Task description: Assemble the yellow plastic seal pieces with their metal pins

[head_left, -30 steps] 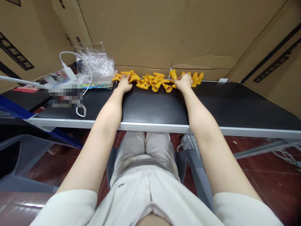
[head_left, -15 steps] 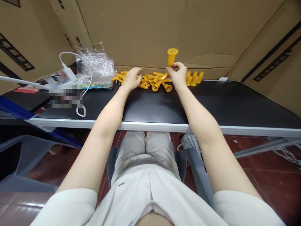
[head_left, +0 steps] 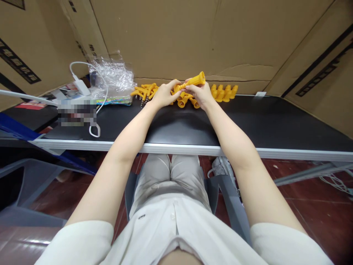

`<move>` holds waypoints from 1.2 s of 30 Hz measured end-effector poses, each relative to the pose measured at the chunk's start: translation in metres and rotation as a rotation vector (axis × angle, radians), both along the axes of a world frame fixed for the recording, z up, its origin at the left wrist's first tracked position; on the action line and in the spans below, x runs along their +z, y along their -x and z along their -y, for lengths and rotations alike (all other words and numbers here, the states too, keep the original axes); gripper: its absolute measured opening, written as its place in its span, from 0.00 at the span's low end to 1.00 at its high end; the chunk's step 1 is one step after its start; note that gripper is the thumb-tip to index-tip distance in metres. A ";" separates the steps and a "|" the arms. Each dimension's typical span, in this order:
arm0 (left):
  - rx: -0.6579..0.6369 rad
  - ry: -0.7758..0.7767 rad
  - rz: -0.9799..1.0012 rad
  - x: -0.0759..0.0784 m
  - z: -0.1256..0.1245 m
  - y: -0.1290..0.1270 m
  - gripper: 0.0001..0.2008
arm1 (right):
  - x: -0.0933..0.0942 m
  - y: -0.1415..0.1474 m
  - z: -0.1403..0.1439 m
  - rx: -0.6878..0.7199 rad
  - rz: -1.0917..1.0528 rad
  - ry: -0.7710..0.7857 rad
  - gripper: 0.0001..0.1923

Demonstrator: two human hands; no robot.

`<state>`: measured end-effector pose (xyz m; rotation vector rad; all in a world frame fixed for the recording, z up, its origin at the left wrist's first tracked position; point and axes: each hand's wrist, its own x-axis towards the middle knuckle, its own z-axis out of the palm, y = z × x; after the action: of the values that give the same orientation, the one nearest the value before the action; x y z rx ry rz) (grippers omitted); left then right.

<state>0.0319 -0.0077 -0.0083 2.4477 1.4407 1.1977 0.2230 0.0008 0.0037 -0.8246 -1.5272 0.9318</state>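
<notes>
Far left of the black tabletop [head_left: 176, 127]: white charger [head_left: 81, 86] with its cable [head_left: 95, 129] looping toward the near edge, next to a blurred patch. Just right of that, a crumpled clear plastic bag [head_left: 111, 78] against the cardboard wall [head_left: 171, 36].

Next along the back edge — a loose pile of yellow plastic parts [head_left: 145, 90], lying on the table just left of the hands.

Left hand [head_left: 164, 95]: raised over the pile, fingers curled, thumb and fingertips pinching the narrow end of a yellow trumpet-shaped piece [head_left: 193, 80].

That piece is held in the air between both hands, just above the middle of the row of parts, lying roughly horizontal and tilted up to the right, flared end pointing right toward the wall.

Right hand [head_left: 200, 95]: closed around the middle of the same piece, thumb on top, fingers wrapped below. More yellow parts sit on the table under and between the hands.

Right of the hands — a neat cluster of yellow parts [head_left: 224, 92], close together near the wall, apart from the hands. Small white tag [head_left: 260, 94] further right at the back edge.
</notes>
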 end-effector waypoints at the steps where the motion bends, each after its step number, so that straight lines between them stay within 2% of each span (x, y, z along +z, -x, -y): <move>1: 0.018 -0.010 0.011 0.000 -0.002 0.001 0.22 | 0.000 -0.002 -0.002 0.016 0.000 0.008 0.22; 3: 0.067 -0.035 0.024 0.001 -0.006 0.004 0.22 | -0.001 -0.006 -0.007 0.016 0.015 0.018 0.25; 8: 0.203 -0.055 0.014 0.009 -0.004 0.012 0.26 | -0.003 -0.019 -0.019 -0.092 0.118 0.004 0.34; 14: 0.225 -0.042 -0.004 0.013 -0.002 0.017 0.28 | 0.001 -0.022 -0.017 -0.115 0.180 0.027 0.40; 19: 0.212 -0.066 -0.012 0.009 -0.008 0.019 0.26 | 0.006 -0.024 -0.012 -0.099 0.191 0.006 0.36; 26: 0.196 -0.017 0.006 0.008 -0.008 0.018 0.26 | 0.011 -0.030 -0.010 -0.122 0.274 -0.061 0.29; 32: 0.196 0.084 -0.003 0.001 -0.015 0.022 0.22 | 0.014 -0.029 -0.001 -0.200 0.595 -0.173 0.29; 36: 0.126 0.215 0.061 -0.004 -0.020 0.025 0.18 | 0.014 -0.027 0.008 -0.264 0.804 -0.216 0.27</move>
<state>0.0068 0.0121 -0.0128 2.1906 1.6339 1.0642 0.2504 -0.0076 0.0178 -1.2883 -2.0789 0.2163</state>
